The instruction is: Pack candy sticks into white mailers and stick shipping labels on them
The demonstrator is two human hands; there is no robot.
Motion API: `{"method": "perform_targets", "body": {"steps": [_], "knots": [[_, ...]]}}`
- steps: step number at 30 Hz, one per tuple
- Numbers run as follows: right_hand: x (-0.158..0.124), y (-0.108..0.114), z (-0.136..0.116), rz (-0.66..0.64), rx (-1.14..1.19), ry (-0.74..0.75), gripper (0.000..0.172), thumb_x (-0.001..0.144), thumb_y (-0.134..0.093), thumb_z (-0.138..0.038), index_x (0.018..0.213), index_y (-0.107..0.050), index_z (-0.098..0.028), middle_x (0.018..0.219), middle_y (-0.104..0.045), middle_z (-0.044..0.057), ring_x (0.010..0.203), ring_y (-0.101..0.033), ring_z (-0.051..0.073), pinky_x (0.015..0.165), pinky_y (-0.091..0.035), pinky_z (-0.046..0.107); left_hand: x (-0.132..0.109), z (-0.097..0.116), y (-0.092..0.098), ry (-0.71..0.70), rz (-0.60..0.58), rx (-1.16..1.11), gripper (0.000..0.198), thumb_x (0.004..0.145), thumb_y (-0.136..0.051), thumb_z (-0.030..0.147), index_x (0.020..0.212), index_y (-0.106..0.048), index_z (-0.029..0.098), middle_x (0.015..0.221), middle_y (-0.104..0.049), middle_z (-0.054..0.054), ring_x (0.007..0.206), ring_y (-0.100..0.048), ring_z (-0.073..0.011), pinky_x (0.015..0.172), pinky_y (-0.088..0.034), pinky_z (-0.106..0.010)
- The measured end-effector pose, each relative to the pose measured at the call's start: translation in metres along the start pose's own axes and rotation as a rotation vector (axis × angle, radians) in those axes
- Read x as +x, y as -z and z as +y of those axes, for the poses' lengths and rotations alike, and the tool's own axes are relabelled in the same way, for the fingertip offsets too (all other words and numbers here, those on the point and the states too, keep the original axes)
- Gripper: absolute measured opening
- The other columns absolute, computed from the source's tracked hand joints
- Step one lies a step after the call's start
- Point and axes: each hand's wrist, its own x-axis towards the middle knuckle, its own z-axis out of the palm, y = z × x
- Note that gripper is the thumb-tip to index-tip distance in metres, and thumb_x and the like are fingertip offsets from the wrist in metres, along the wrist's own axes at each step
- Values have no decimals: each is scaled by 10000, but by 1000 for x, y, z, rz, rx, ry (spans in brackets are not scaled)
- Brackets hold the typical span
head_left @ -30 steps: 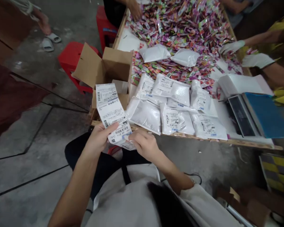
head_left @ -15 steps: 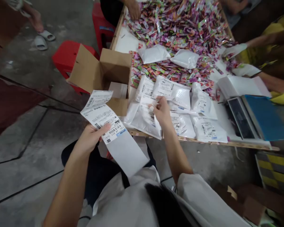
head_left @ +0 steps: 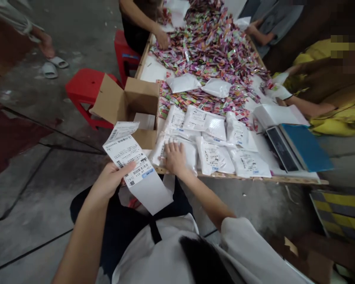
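Observation:
My left hand (head_left: 109, 179) grips a folded strip of printed shipping labels (head_left: 129, 153) between thumb and fingers, its lower end plain white and hanging over my lap. At the table's front left, my right hand (head_left: 175, 157) lies with fingers spread on a white plastic mailing bag (head_left: 191, 156). The hand covers part of that bag's label. Several more labelled white bags are close by, among them one to its right (head_left: 215, 156) and one behind (head_left: 205, 121). Left of the bags, an open cardboard box (head_left: 111, 98) has white items inside.
Heaped small colourful packets (head_left: 207, 47) cover the far table, with two plain white pouches (head_left: 183, 83) on them. At right are a white stack (head_left: 281, 114), a dark flat device (head_left: 281, 150) and a blue panel (head_left: 306, 146). Co-workers' hands reach the heap. A red stool (head_left: 84, 88) stands left.
My right hand has moved left and down, from pinching at a label to lying flat on the front-left bag. The left hand still holds the strip. The view has shifted slightly.

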Motion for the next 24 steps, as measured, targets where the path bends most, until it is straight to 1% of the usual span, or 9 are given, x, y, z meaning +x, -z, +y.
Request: {"method": "perform_targets", "body": {"steps": [4, 6, 9, 13, 16, 18, 20, 22, 24], "knots": [[19, 24, 18, -168, 7, 89, 421, 834, -732, -361, 1200, -670, -162, 1230, -677, 169, 1266, -531, 376, 1173, -205, 659, 1, 2, 3, 17, -16, 19, 463, 464, -948, 503, 749, -795, 173, 820, -788, -128, 740, -748, -279, 603, -610, -291], [51, 46, 37, -98, 12, 61, 356, 884, -676, -370, 1182, -680, -173, 1148, -701, 155, 1192, -578, 356, 1148, -270, 627, 1, 4, 4, 47, -31, 34, 457, 464, -943, 521, 725, -795, 177, 788, -783, -135, 742, -750, -301, 605, -617, -313], [125, 69, 67, 104, 4, -92, 448, 944, -575, -330, 1343, -569, -127, 1253, -633, 198, 1174, -566, 346, 1052, -388, 529, 2, 7, 5, 131, -62, 45, 450, 479, -937, 525, 727, -801, 176, 770, -779, -142, 718, -752, -309, 606, -621, -322], [233, 60, 95, 195, -63, -203, 499, 923, -541, -175, 1409, -474, -83, 1399, -494, 253, 1281, -458, 353, 1023, -383, 460, -2, 10, 0, 158, -45, 40, 384, 565, -902, 516, 763, -810, 199, 796, -785, -134, 689, -752, -309, 588, -620, -333], [288, 39, 102, 258, -134, -199, 492, 941, -427, -79, 1432, -446, -106, 1499, -388, 246, 1369, -366, 329, 1068, -324, 475, -5, 13, -2, 202, -46, 51, 373, 587, -881, 545, 737, -809, 211, 768, -782, -116, 686, -750, -310, 603, -626, -352], [310, 33, 105, 244, -167, -168, 432, 968, -351, -65, 1369, -508, -104, 1438, -462, 228, 1345, -394, 307, 1085, -289, 485, -7, 16, -2, 246, -15, 52, 390, 592, -871, 569, 740, -811, 213, 744, -779, -98, 672, -747, -299, 633, -633, -367], [322, 41, 112, 217, -161, -143, 404, 974, -307, -42, 1280, -566, -87, 1317, -558, 204, 1247, -480, 272, 1058, -306, 455, -9, 19, -1, 257, 43, 52, 386, 599, -866, 572, 742, -812, 218, 740, -779, -81, 655, -742, -283, 652, -636, -368], [323, 67, 126, 276, -119, -161, 387, 959, -316, -18, 1241, -573, -83, 1257, -589, 179, 1149, -527, 233, 997, -348, 403, -9, 21, 1, 255, 73, 55, 375, 590, -873, 566, 723, -809, 221, 739, -780, -77, 653, -741, -276, 632, -632, -343], [308, 106, 142, 453, -62, -216, 345, 939, -353, -11, 1198, -570, -82, 1239, -592, 172, 1104, -526, 207, 947, -370, 362, -9, 21, 3, 249, 84, 55, 371, 582, -879, 561, 707, -805, 220, 741, -781, -80, 658, -744, -275, 599, -624, -313]]}}
